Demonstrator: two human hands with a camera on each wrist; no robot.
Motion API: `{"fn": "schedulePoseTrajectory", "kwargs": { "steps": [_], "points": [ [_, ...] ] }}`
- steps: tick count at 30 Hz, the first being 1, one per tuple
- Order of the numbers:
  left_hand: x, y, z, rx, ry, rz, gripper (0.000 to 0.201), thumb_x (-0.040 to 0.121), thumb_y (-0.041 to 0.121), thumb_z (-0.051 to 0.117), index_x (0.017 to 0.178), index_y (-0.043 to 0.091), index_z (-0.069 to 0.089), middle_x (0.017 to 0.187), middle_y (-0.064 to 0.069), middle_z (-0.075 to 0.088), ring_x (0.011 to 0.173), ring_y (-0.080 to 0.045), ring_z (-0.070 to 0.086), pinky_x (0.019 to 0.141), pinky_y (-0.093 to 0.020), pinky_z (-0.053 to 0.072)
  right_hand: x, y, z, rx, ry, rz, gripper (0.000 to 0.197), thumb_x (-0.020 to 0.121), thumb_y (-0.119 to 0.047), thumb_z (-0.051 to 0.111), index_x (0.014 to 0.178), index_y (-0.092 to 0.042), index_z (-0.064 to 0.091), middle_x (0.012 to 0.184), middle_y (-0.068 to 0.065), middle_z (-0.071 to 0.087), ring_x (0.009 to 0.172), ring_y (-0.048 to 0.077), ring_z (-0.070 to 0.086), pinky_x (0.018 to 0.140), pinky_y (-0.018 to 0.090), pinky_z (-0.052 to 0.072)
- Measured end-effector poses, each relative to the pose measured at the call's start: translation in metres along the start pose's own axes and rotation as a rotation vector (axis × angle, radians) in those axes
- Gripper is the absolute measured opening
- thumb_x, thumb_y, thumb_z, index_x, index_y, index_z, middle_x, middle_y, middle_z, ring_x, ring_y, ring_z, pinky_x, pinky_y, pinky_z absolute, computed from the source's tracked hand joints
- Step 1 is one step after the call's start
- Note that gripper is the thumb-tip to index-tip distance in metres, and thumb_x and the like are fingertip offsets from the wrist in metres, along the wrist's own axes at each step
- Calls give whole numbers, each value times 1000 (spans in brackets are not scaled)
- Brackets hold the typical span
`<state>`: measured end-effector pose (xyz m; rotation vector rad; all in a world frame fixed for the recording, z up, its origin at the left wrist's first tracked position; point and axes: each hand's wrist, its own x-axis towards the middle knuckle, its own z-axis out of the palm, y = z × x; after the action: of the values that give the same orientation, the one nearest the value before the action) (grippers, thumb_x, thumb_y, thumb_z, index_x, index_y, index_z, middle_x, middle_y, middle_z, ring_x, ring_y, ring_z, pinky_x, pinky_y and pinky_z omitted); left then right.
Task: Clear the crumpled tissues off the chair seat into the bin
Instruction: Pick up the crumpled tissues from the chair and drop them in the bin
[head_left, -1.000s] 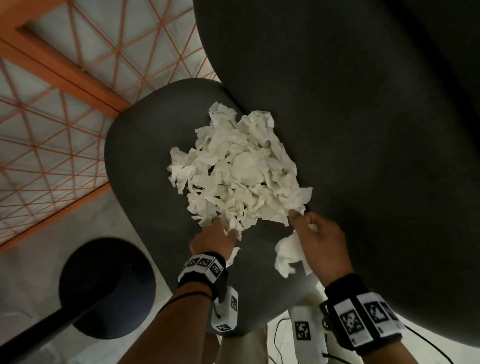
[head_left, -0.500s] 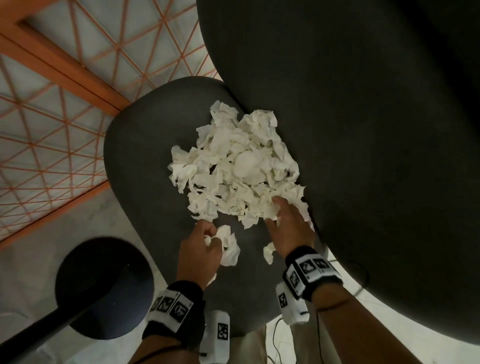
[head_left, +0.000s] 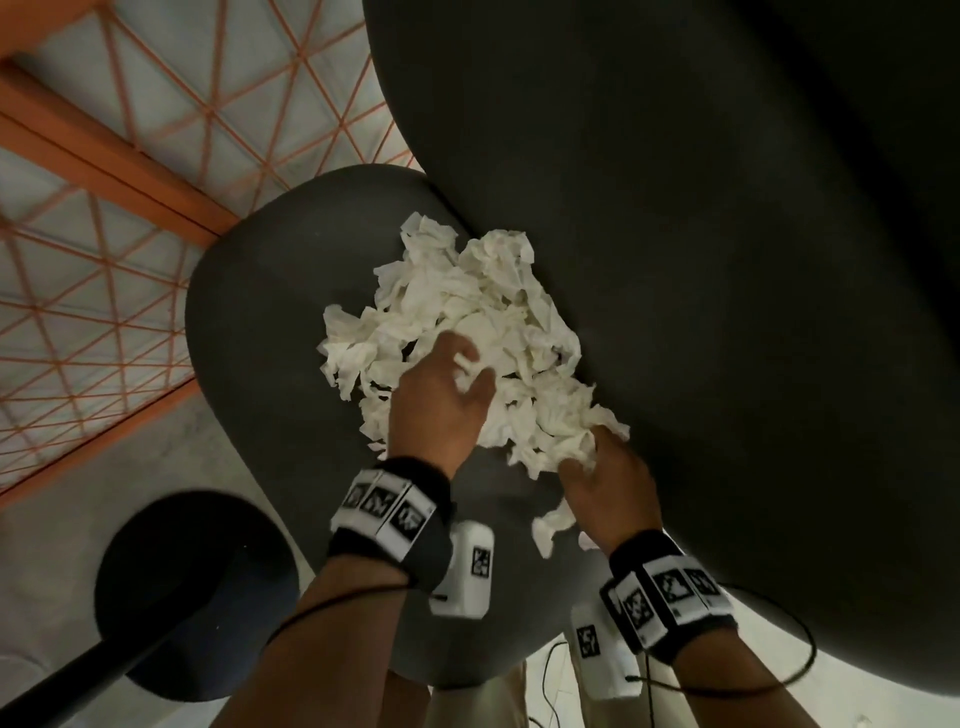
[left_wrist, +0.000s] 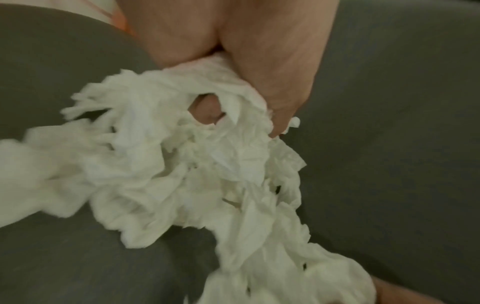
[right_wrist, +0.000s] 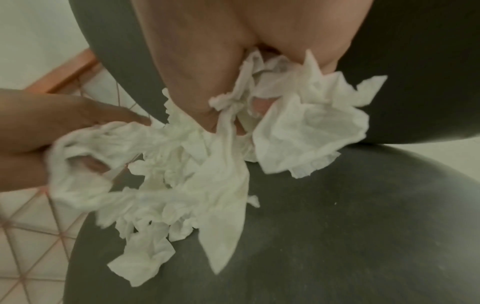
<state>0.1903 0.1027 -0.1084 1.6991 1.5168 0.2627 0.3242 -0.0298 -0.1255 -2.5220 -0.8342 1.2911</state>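
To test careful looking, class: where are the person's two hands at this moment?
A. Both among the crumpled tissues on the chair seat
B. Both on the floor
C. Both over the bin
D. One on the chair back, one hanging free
A: the left hand and the right hand each grip part of the tissues heaped on the chair seat.

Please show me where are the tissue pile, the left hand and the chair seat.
tissue pile (head_left: 483, 312), head view, middle of the heap.
left hand (head_left: 441, 400), head view, back of the hand.
chair seat (head_left: 260, 322), head view, bare left part.
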Motion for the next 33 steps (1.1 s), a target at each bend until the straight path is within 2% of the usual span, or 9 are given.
{"fn": "schedulePoseTrajectory", "kwargs": {
  "steps": [3, 5, 9, 13, 17, 20, 25, 29, 33],
  "points": [
    [22, 22, 14, 134, -93, 95, 36, 91, 36, 60, 126, 37, 48, 90, 12, 58, 84, -8, 59, 77, -29, 49, -13, 7, -6, 90, 20, 3, 45, 88, -18, 55, 131, -24, 44, 119, 6, 62, 110, 29, 58, 91, 37, 47],
    [32, 27, 24, 211, -139, 121, 39, 93, 36, 57, 131, 37, 49, 88, 12, 57, 87, -10, 59, 82, -33, 50, -19, 10, -9, 149, 19, -11, 47, 89, -16, 53, 133, -29, 42, 123, 3, 62, 113, 27, 58, 90, 32, 44],
    [35, 21, 29, 129, -55, 133, 19, 92, 36, 58, 103, 24, 67, 94, 4, 71, 89, -15, 66, 81, -32, 52, -24, 14, -10, 239, 0, -35, 51, 84, -29, 53, 135, -32, 46, 134, -5, 56, 125, 17, 51, 104, 33, 41],
    [10, 11, 2, -106, 101, 95, 22, 91, 32, 63, 77, 14, 61, 77, 3, 64, 73, -11, 59, 71, -24, 46, -23, 11, -12, 287, 8, -8, 44, 77, -60, 56, 113, -34, 60, 115, -8, 63, 108, 13, 59, 95, 38, 49],
    [-26, -16, -25, -152, 142, -92, 13, 83, 15, 69, 74, 16, 60, 81, 4, 64, 74, 0, 56, 71, -9, 41, -21, 4, -16, 338, 69, -33, 7, 86, -32, 65, 80, -28, 62, 94, 2, 65, 90, 18, 63, 82, 35, 51],
    [-50, -37, -33, -202, 97, -184, 23, 81, 2, 66, 73, 23, 59, 88, 12, 69, 85, 3, 63, 79, -13, 47, -17, 5, -15, 340, 73, -9, 3, 87, -19, 62, 85, -21, 63, 88, 2, 66, 84, 20, 64, 75, 32, 51],
    [-68, -46, -12, -144, -32, -197, 20, 85, 2, 61, 93, 19, 55, 83, 8, 64, 75, 8, 62, 69, -6, 46, -17, 3, -16, 377, 53, -29, 19, 89, -6, 55, 86, -24, 58, 80, -2, 65, 75, 14, 63, 70, 25, 51],
    [-62, -47, 32, -48, -290, -170, 36, 87, 24, 59, 118, 38, 46, 81, 2, 69, 70, -13, 67, 76, -35, 56, -27, 0, -20, 358, 94, -90, 13, 93, -26, 55, 81, -28, 60, 79, -11, 64, 76, 1, 60, 68, 11, 43],
    [-44, -41, 70, 316, -430, -85, 57, 94, 34, 52, 144, 39, 26, 107, -5, 68, 100, -26, 64, 88, -41, 51, -37, 7, -26, 398, 63, 5, 39, 80, -68, 54, 88, -33, 69, 86, -16, 69, 88, 3, 62, 83, 28, 48]
  ]
}}
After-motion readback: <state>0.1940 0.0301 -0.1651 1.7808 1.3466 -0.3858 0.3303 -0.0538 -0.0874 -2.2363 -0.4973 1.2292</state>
